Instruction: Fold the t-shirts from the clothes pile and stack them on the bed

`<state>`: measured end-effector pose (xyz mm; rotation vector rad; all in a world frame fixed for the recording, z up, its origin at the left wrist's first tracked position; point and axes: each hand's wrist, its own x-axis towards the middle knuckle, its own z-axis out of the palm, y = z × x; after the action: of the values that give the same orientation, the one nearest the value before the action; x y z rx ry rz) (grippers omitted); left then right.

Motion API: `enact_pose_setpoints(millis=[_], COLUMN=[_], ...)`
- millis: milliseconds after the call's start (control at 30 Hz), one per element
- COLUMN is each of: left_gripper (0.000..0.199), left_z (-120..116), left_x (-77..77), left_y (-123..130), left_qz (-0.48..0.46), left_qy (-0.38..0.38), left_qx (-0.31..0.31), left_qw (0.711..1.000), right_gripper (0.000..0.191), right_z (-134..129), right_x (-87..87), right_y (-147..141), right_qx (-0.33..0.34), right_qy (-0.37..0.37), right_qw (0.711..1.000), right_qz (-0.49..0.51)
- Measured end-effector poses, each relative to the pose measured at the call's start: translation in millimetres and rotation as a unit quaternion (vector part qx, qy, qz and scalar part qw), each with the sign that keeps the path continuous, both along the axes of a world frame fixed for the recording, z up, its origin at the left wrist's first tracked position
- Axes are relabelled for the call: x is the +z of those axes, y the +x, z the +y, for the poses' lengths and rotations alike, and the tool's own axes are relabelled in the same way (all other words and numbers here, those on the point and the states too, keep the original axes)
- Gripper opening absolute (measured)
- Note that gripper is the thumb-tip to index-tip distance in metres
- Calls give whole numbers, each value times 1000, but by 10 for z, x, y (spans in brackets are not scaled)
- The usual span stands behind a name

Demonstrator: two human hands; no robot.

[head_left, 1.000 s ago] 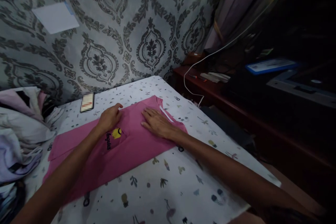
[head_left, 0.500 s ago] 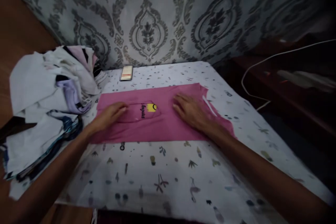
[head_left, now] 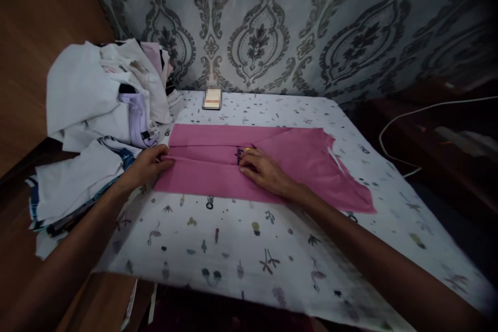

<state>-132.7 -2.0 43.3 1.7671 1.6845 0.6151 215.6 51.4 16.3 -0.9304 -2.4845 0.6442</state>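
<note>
A pink T-shirt (head_left: pixel 311 161) lies sideways on the patterned sheet, its long sides folded inward so two edges run near each other along the middle. Between these edges a bit of dark lettering and a yellow print shows. My left hand (head_left: pixel 150 166) pinches the near fold's edge at the shirt's left end. Farther right along that same fold, my right hand (head_left: pixel 264 168) has its thumb and fingers closed on the cloth, partly covering the yellow print. A white strip shows at the shirt's right end.
White and lilac clothes (head_left: pixel 89 98) are heaped at the left, with a folded white garment (head_left: pixel 78 181) in front of them. A small pixelated rectangular object (head_left: pixel 212 98) lies near the patterned wall. A pale cable (head_left: pixel 412 111) loops at the right, beyond the edge of the sheet (head_left: pixel 241 244).
The shirt's near side has been drawn inward, covering much of the print. Both hands went from lying over the cloth to gripping the fold. The view has shifted left.
</note>
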Motion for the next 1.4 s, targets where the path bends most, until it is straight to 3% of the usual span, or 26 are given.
enact_pose_setpoints(millis=[167, 400, 567, 700, 833, 1033, 1400], left_gripper=[33, 47, 52, 56, 53, 50, 38], left_z=[-72, -404, -540, -649, -741, -753, -734], left_x=[-84, -107, -128, -100, -88, -129, -96], left_y=[-43, -38, 24, 98, 117, 80, 144], left_qz=[-52, -114, -116, -63, 3, 47, 185], left_qy=[-3, -52, -33, -17, -5, -15, -17], left_qx=[4, 36, 74, 105, 118, 119, 127], left_qw=[999, 991, 990, 992, 993, 992, 974], right_gripper=[18, 18, 24, 20, 14, 12, 15], right_z=[7, -67, -175, -139, -46, -17, -68], right_x=[0, -46, 15, 41, -6, -118, -212], right_y=[-40, -166, -889, -1522, -1829, -1964, -2016], right_qx=[-11, -26, 33, 18, 36, 5, -1], right_qy=[13, 85, 44, -3, -47, -72, -15], right_qw=[1000, 996, 997, 999, 998, 995, 999], right_qz=[-19, -32, -50, -44, -7, 70, 50])
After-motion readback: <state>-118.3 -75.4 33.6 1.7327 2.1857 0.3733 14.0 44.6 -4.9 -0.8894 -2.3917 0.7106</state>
